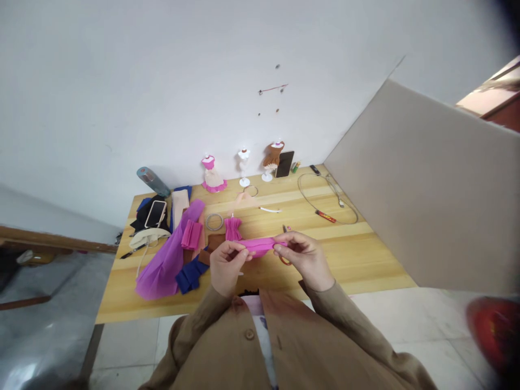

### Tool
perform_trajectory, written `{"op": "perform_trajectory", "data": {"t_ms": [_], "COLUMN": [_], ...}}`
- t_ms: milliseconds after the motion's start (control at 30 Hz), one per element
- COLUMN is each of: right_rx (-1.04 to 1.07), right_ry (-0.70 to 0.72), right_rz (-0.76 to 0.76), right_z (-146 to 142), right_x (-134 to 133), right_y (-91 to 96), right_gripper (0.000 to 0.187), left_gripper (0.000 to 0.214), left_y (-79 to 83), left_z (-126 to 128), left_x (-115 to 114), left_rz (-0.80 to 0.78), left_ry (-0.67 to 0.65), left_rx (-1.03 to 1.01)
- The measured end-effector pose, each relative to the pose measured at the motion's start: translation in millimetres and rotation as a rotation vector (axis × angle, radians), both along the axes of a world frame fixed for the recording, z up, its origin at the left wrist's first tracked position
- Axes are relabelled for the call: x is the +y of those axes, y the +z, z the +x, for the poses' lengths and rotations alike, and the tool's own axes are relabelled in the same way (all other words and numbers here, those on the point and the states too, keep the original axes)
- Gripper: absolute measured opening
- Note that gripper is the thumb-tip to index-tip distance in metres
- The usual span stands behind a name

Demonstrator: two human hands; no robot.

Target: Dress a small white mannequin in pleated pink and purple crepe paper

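Observation:
A strip of bright pink fabric (260, 246) is stretched between my two hands above the table's front part. My left hand (226, 264) pinches its left end between thumb and fingers. The right end is pinched in my right hand (305, 257). Just behind the strip, a gathered pink doll dress piece (233, 228) is partly covered by it. Orange-handled scissors (285, 261) lie mostly hidden beneath my right hand. Left of my left hand are dark blue fabric (190, 275), brown fabric (215, 241) and folded pink fabric (192, 235).
Purple fabric (166, 265) and a phone (156, 214) lie on the left. Three small mannequins stand along the wall: one in a pink-and-cream dress (213, 179), a bare one (244, 168), one in brown (272, 157). A cable (303, 189) loops at right, near a partition (439, 189).

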State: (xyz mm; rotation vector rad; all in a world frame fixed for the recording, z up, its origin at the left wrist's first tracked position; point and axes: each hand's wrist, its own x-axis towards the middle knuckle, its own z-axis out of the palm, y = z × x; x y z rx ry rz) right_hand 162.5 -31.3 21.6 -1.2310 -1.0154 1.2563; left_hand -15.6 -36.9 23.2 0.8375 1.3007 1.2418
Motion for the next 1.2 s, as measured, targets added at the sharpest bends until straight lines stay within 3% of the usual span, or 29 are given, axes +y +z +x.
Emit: {"op": "perform_trajectory", "data": {"t_ms": [300,600,900,1200], "right_rx": [-0.025,-0.053,-0.055,-0.114], "right_ry": [-0.03,-0.037,-0.035,-0.062], "right_rz": [-0.008,-0.003,-0.003,0.051], "right_z": [0.9,2.1,1.9,0.3], "right_x": [0.5,-0.2,-0.3,-1.8], "right_y": [-4.1,-9.7,-7.7,-10.3], "right_gripper": [0.024,0.027,0.025,0.021], "left_gripper": [0.015,0.033,0.019,0.018], "left_y": [1.9,4.2,3.3,-1.0], "left_z": [0.3,-1.2,-0.4,-0.9], "left_x": [3.4,3.2,3.7,3.8], "left_rz": [0.045,-0.147,-0.029,0.041], "left_ry": [-0.002,-0.119,-0.003,0.016], "left_rx": [0.055,-0.105,-0.052,0.016]}}
